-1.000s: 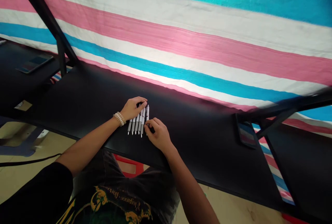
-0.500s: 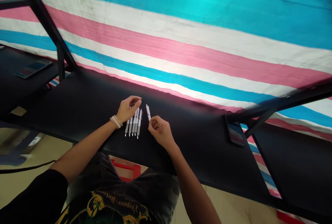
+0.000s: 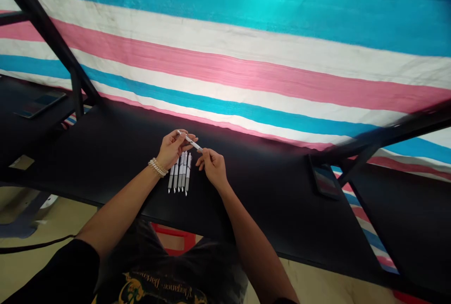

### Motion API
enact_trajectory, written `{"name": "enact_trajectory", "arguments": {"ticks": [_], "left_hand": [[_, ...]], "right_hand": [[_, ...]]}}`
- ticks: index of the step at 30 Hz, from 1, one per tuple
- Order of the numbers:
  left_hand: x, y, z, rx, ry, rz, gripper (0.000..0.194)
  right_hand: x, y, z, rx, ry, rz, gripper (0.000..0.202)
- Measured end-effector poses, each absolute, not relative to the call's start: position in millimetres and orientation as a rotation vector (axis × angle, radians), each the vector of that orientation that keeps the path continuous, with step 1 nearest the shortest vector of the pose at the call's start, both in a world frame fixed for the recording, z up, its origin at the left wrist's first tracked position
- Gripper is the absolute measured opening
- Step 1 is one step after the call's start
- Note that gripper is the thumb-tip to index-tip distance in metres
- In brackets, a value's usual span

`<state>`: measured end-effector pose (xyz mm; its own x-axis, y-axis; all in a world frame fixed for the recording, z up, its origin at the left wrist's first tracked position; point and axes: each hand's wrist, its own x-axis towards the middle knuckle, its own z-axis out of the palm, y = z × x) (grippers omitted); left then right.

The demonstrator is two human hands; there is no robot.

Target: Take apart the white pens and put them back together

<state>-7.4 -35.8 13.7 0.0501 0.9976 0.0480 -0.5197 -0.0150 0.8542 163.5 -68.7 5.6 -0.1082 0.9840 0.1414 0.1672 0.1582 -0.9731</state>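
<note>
A white pen slants between my two hands, above the table. My left hand, with a beaded bracelet at the wrist, pinches its clip end between thumb and fingers. At the pen's other end, my right hand grips it with thumb and forefinger. Below my left hand lies a row of several white pens with grey grips, side by side, silver tips toward me. Their upper ends are partly hidden by the left hand.
The black table carries a dark phone at the right, near a black metal frame. Another flat dark device lies at the far left. A striped sheet hangs behind the table.
My right hand has lifted the single pen from beside the row and brought it left and up. My left hand has taken hold of its clip end.
</note>
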Motion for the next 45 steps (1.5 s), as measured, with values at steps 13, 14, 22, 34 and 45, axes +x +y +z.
{"name": "enact_trajectory", "arguments": {"ticks": [13, 14, 22, 34, 45], "left_hand": [[-1.4, -34.8, 6.8, 0.775, 0.847, 1.509, 0.037], [-1.3, -34.9, 6.9, 0.770, 0.845, 1.508, 0.037], [-1.1, -34.0, 4.2, 0.743, 0.836, 1.521, 0.036], [-1.3, -34.8, 4.9, 0.733, 0.774, 1.517, 0.035], [3.0, -38.1, 7.8, 0.731, 0.807, 1.484, 0.034]], "right_hand": [[161.6, -74.8, 3.8, -1.178, -1.386, 0.900, 0.031], [161.7, -75.2, 3.2, -1.169, -1.386, 0.867, 0.028], [162.7, -74.4, 2.9, -1.096, -1.338, 0.865, 0.025], [162.1, -74.0, 0.9, -1.099, -1.233, 0.954, 0.030], [161.6, -77.9, 0.4, -1.204, -1.520, 0.783, 0.025]]}}
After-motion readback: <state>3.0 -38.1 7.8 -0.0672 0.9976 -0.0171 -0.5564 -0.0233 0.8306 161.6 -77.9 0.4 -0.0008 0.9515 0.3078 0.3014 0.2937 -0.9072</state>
